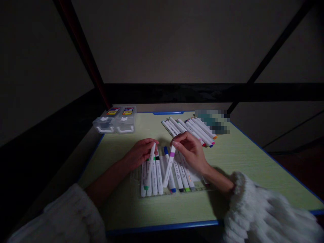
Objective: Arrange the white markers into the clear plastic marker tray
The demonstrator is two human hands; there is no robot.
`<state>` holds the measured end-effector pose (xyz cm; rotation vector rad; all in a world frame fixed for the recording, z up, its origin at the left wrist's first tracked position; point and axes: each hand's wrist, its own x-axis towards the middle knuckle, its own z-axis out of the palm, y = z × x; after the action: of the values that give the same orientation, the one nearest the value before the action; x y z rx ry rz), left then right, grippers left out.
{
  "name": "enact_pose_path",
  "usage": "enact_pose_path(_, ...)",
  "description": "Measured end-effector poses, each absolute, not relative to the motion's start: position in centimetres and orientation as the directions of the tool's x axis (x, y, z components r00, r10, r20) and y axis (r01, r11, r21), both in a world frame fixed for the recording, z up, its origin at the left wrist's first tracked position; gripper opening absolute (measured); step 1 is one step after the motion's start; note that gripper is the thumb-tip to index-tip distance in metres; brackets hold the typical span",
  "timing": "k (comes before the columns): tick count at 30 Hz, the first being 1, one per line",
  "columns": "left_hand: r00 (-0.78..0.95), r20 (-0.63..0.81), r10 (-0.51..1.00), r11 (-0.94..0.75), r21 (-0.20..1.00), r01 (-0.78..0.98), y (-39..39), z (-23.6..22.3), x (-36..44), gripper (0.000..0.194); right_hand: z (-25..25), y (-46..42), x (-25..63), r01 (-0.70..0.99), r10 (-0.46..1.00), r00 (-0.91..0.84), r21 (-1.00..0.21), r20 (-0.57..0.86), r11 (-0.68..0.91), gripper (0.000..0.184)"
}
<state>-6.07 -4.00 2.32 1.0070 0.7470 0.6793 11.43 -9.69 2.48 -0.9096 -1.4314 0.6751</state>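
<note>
My left hand (pixel 141 153) is closed on a white marker with a green end (pixel 150 168), which tilts over the row below. In my right hand (pixel 189 150) a white marker with a purple band (pixel 170 165) is pinched near its top, its lower end slanting down to the left. Under both hands lies a clear plastic tray (pixel 138 175) with several white markers side by side. Among them are a black-banded marker (pixel 158 173), a blue-capped marker (pixel 170 175) and a marker with a lime green end (pixel 184 175).
A loose pile of white markers (pixel 194 130) lies beyond my right hand, beside a pixelated patch. Two clear plastic cases (pixel 126 123) with white handles stand at the back left. The pale green table (pixel 152 214) has a blue edge; a wall rises behind it.
</note>
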Motion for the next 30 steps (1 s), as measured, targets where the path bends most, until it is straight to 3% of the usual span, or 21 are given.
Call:
enact_pose_path(10, 0.586, -0.214, 0.782, 0.379, 0.909, -0.173, -3.9, 2.18, -6.03, 0.019, 2.41, -10.26, 11.08, 0.189, 0.879, -0.039, -0.861, 0.475, 0.473, 0.005)
enact_pose_path(14, 0.562, -0.241, 0.791, 0.389, 0.908, -0.158, -3.87, 2.12, -6.04, 0.018, 2.48, -10.25, 11.1, 0.21, 0.854, -0.137, -0.828, 0.502, 0.52, 0.012)
enact_pose_path(19, 0.55, -0.251, 0.797, 0.394, 0.905, -0.158, -3.94, 2.23, -6.02, 0.017, 2.43, -10.3, 11.26, 0.319, 0.823, -0.176, -0.76, 0.539, 0.566, 0.019)
enact_pose_path(30, 0.558, -0.233, 0.797, 0.379, 0.911, -0.161, -3.88, 2.1, -5.99, 0.018, 1.57, -9.92, 11.63, 0.59, 0.873, -0.179, -0.66, 0.454, 0.465, 0.032)
